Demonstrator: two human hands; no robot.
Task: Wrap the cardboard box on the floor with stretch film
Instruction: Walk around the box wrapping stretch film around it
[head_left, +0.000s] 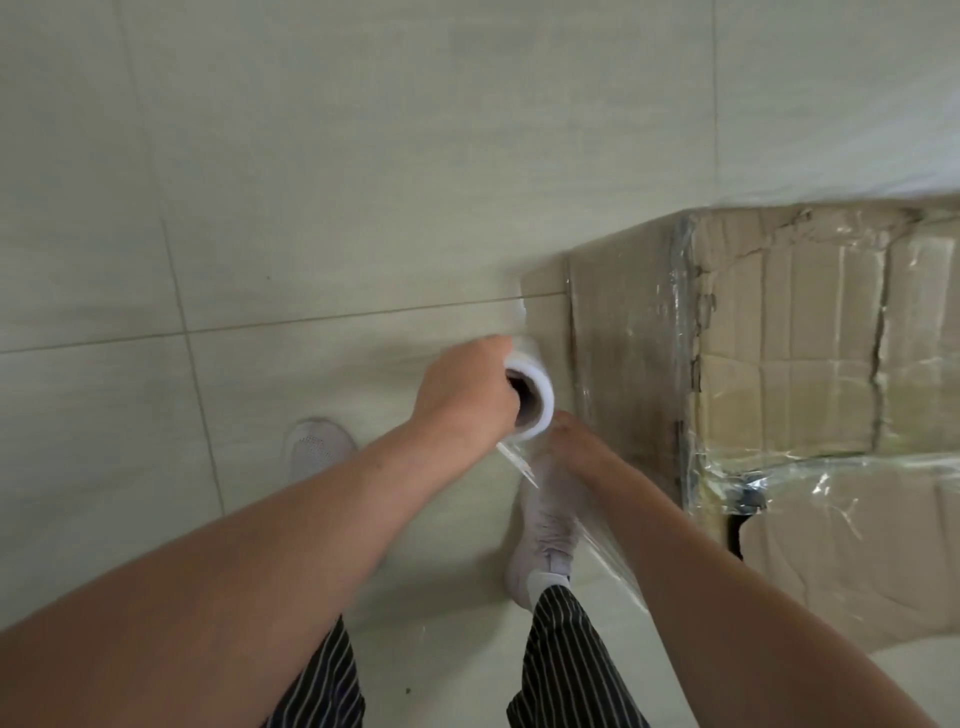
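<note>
Left grip (467, 395) curled round film roll (543, 413), right grip (574, 447) beneath it, closure unclear, both forearms outstretched

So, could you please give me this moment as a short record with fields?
box: cardboard box on tiled floor, film already over its sides
roll: stretch film roll beside the box's corner
left: left hand grips the roll's end
right: right hand below the roll, grasp unclear
film: loose film sheet runs from roll toward box
</note>
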